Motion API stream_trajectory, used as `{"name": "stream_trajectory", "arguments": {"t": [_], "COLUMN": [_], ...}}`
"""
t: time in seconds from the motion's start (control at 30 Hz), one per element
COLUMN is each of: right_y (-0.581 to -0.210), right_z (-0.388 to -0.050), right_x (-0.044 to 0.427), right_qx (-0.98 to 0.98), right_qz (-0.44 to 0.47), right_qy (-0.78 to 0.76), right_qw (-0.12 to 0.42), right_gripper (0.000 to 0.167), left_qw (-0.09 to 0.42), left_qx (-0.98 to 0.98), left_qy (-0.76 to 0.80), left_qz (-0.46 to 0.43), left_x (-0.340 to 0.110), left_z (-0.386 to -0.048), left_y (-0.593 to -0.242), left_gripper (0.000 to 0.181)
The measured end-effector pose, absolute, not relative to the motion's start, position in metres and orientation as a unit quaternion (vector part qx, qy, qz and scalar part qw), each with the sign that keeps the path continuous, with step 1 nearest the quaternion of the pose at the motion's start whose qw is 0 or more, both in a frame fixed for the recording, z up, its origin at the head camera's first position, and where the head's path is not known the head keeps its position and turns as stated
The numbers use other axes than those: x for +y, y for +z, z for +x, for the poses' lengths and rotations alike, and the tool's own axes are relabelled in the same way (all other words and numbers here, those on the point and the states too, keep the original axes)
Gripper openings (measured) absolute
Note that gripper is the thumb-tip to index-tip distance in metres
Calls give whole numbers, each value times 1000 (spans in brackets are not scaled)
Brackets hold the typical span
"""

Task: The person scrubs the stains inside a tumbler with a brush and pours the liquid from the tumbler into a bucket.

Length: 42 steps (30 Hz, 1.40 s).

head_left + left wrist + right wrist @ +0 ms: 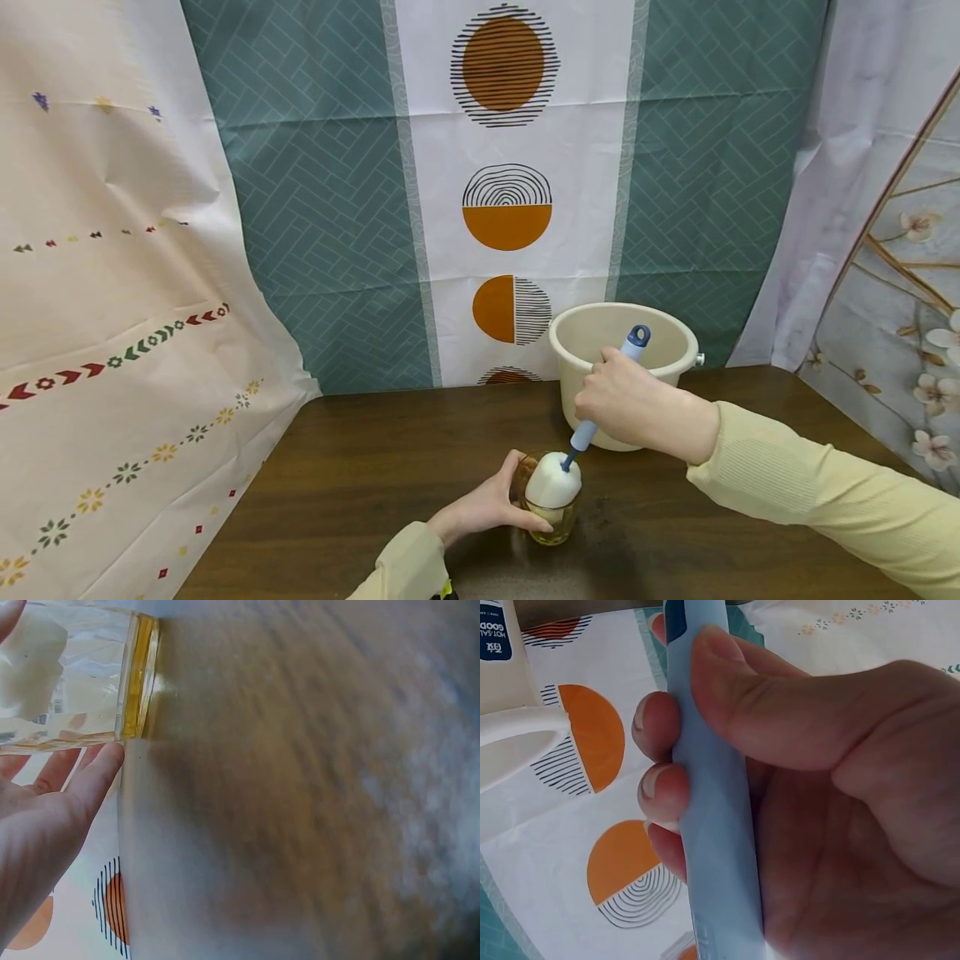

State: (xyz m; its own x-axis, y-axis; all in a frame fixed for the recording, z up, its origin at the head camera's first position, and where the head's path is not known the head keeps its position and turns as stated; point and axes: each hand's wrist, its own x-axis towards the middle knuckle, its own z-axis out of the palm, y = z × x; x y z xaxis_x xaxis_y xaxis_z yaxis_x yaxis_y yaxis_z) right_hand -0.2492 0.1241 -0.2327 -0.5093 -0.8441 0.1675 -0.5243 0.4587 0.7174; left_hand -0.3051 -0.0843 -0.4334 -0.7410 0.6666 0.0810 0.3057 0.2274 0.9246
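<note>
An amber-tinted clear glass (553, 531) stands on the brown table, its base also visible in the left wrist view. My left hand (491, 502) holds it from the left side, with thumb and fingers curved about it. The white sponge head (553, 482) of a bottle brush sits in the mouth of the glass, partly inside; through the glass wall the white sponge (28, 664) shows in the left wrist view. My right hand (628, 402) grips the brush's light blue handle (718, 825) with fingers wrapped around it. The handle slants up to the right, ending in a dark blue loop (639, 335).
Behind the right hand stands a cream bucket (573, 387) on the wooden table (360, 467). A green and white patterned cloth (330, 208) hangs along the back edge. Other patterned cloths (112, 350) hang at the left and right sides.
</note>
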Motion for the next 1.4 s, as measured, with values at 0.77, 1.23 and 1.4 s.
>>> {"name": "stream_trajectory", "arguments": {"t": [0.77, 1.23, 1.4], "right_y": [-232, -231, -231], "right_z": [-255, -250, -248], "right_x": [127, 125, 124], "right_qx": [-813, -835, -837], "right_qz": [416, 375, 363], "right_qy": [-294, -302, -305], "right_qw": [280, 267, 273], "right_gripper": [18, 17, 19], "left_qw": [169, 173, 179], "left_qx": [767, 777, 767], "left_qy": [534, 526, 534], "left_qz": [315, 301, 307], "left_x": [-84, -85, -85], "left_z": [-304, -304, -303], "left_y": [-433, -432, -431], "left_gripper": [63, 64, 63]}}
